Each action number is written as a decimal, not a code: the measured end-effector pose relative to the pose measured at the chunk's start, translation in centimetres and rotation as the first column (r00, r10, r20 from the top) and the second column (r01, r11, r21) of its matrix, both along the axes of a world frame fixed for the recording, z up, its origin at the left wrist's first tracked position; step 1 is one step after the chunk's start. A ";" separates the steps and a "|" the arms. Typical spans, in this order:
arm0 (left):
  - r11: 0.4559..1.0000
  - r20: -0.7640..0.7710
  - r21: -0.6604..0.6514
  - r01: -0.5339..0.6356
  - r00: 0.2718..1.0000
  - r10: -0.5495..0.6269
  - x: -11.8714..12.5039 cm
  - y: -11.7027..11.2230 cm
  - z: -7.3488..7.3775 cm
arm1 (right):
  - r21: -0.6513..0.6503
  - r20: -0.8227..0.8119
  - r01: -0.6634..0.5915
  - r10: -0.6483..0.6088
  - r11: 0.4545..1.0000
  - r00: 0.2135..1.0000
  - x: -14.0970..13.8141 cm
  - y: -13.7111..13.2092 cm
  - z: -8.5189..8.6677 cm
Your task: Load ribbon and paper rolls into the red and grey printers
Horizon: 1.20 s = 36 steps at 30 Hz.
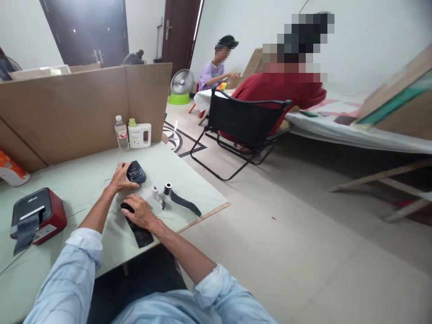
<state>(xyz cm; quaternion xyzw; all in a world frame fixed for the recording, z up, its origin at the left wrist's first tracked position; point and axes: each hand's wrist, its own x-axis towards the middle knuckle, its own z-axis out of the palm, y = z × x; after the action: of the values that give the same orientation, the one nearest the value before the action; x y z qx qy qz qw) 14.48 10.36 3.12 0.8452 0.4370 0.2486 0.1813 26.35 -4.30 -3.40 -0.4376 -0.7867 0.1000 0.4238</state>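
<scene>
My left hand (120, 177) is closed around the side of a small dark box-shaped device (136, 173) with a window in its top, resting on the table. Closer to me, my right hand (141, 211) curls over a black roll (127, 207), partly hidden by the fingers. A wide black strip (141, 235) runs from under that hand toward the table's front edge. To the right lie a small white roll (155, 192) with a short crumpled tail and a black roll (168, 188) whose dark strip (185, 203) is unrolled.
A red and black label printer (39, 215) stands at left. A water bottle (122, 134) and a white jug (140, 136) stand by the cardboard partition (84, 112). The pale table (205, 198) ends at right. Beyond, a person sits in a black folding chair (248, 121).
</scene>
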 end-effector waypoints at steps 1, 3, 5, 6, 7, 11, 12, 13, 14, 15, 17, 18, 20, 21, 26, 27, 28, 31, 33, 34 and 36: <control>1.000 -0.010 -0.017 0.004 1.000 -0.004 0.8 0.1 -0.2 | -0.004 -0.003 0.000 0.000 1.000 1.000 0.0 0.0 0.0; 0.999 -0.028 -0.044 0.011 1.000 -0.013 1.5 0.0 -0.3 | -0.015 -0.034 -0.001 0.000 1.000 0.999 0.1 0.0 0.0; 0.999 -0.029 -0.035 -0.004 1.000 0.003 1.0 -0.4 0.3 | -0.028 -0.096 -0.002 -0.001 1.000 0.995 0.2 -0.1 0.0; 1.000 -0.020 -0.013 -0.022 1.000 0.022 0.2 -0.9 0.9 | -0.037 -0.133 -0.003 -0.002 0.999 0.991 0.4 -0.1 0.0; 0.999 -0.005 0.018 -0.047 0.999 0.047 -0.8 -1.6 1.6 | -0.046 -0.170 -0.004 -0.004 0.999 0.985 0.5 -0.1 0.0; 0.987 0.045 0.089 -0.130 0.991 0.127 -6.3 -6.2 4.0 | -0.076 -0.251 0.005 -0.024 0.997 0.968 1.0 -0.1 0.1; 0.986 0.036 0.079 -0.149 0.988 0.147 -7.6 -7.7 4.1 | -0.079 -0.244 0.007 -0.026 0.997 0.969 1.1 -0.1 0.2; 0.986 0.012 0.060 -0.154 0.988 0.153 -8.7 -9.2 3.9 | -0.080 -0.226 0.006 -0.024 0.997 0.974 1.1 -0.2 0.3; 0.989 -0.021 0.029 -0.145 0.989 0.145 -9.6 -10.6 3.4 | -0.079 -0.196 0.006 -0.022 0.997 0.980 1.1 -0.3 0.4; 0.992 -0.047 -0.001 -0.130 0.990 0.130 -10.2 -11.9 2.8 | -0.078 -0.155 0.009 -0.020 0.997 0.988 1.0 -0.4 0.6; 0.995 -0.083 -0.027 -0.093 0.992 0.091 -10.6 -13.7 1.1 | -0.074 -0.043 0.027 -0.030 0.997 0.999 0.8 -0.7 0.8; 0.997 -0.090 -0.025 -0.077 0.993 0.074 -10.5 -14.3 0.2 | -0.073 0.019 0.044 -0.043 0.996 0.999 0.6 -0.8 1.0; 0.999 -0.093 -0.007 -0.052 0.994 0.051 -9.9 -14.8 -1.3 | -0.076 0.125 0.084 -0.074 0.993 0.989 0.4 -1.1 1.2; 0.999 -0.089 0.003 -0.046 0.995 0.046 -9.5 -14.9 -1.8 | -0.081 0.158 0.104 -0.090 0.991 0.983 0.3 -1.2 1.2; 1.000 -0.043 0.016 -0.009 0.999 0.010 -7.7 -14.0 -2.6 | -0.147 0.068 0.103 -0.094 0.984 0.993 0.8 -1.0 1.3; 1.000 -0.035 0.015 0.008 0.999 -0.008 -7.3 -13.8 -2.6 | -0.170 0.014 0.083 -0.081 0.982 0.997 1.1 -0.9 1.3; 1.000 -0.027 0.014 0.026 0.999 -0.026 -6.9 -13.6 -2.5 | -0.194 -0.040 0.061 -0.070 0.979 0.997 1.3 -0.8 1.3; 0.998 -0.002 0.010 0.059 0.998 -0.059 -5.5 -13.1 -2.0 | -0.261 -0.157 0.013 -0.056 0.965 0.986 1.9 -0.6 1.2; 0.998 -0.003 0.004 0.060 0.998 -0.060 -4.5 -12.8 -1.5 | -0.280 -0.183 0.005 -0.058 0.960 0.981 2.1 -0.7 1.2; 0.998 -0.011 0.002 0.058 0.998 -0.058 -4.1 -12.7 -1.2 | -0.274 -0.182 0.010 -0.062 0.962 0.981 2.2 -0.8 1.2; 0.999 -0.042 -0.001 0.053 0.998 -0.053 -3.4 -12.4 -0.6 | -0.224 -0.165 0.037 -0.076 0.974 0.983 2.4 -1.4 1.4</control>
<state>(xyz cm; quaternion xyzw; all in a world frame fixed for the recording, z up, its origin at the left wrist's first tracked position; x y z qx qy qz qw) 11.12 -2.07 2.55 0.8615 0.4182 0.2261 0.1785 28.73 -5.70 -1.98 -0.4938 -0.7184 0.2119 0.4418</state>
